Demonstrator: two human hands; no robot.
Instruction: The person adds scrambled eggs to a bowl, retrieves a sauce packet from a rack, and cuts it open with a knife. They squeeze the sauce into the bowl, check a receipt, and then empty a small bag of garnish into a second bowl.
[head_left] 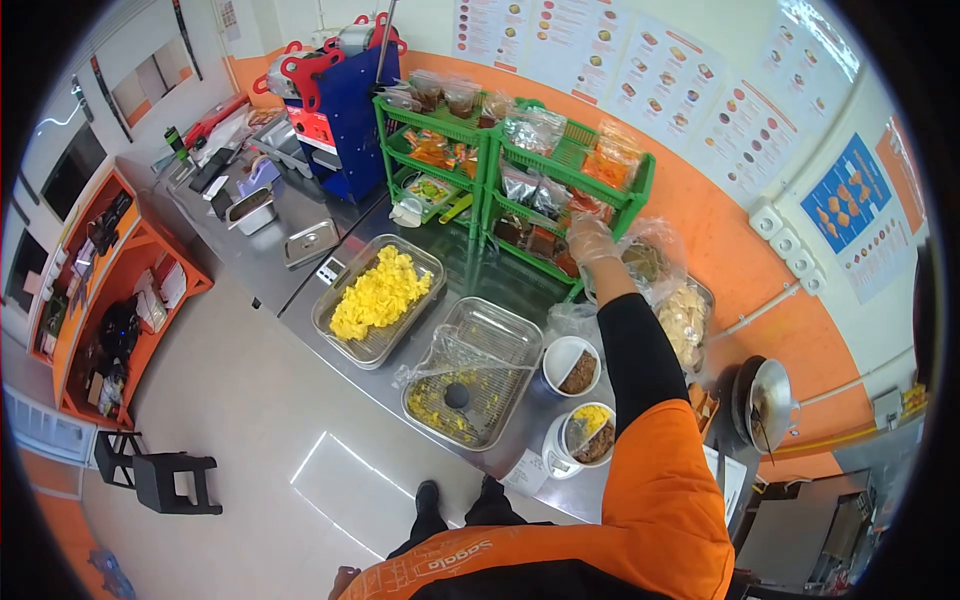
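My right hand (pixel 592 240), in a clear plastic glove, reaches to the right end of the green tiered rack (pixel 480 190). Its fingers are bent together at the rack's front edge, beside a reddish packet (pixel 590 204); what they hold is hidden. Small bags of dark and red sauce (pixel 545 242) lie in the lower tier next to the hand. Under my forearm stand two white tubs: one tub (pixel 570 352) holds brown food, the other tub (pixel 556 462) yellow and brown food. My left hand (pixel 345 578) hangs low by my body, mostly out of frame.
A metal tray (pixel 437 270) of yellow scrambled egg sits left of a perforated tray (pixel 525 400) with egg scraps and clear film. Bagged food (pixel 683 325) and a wok (pixel 770 400) stand right of my arm. A black stool (pixel 175 480) is on the floor.
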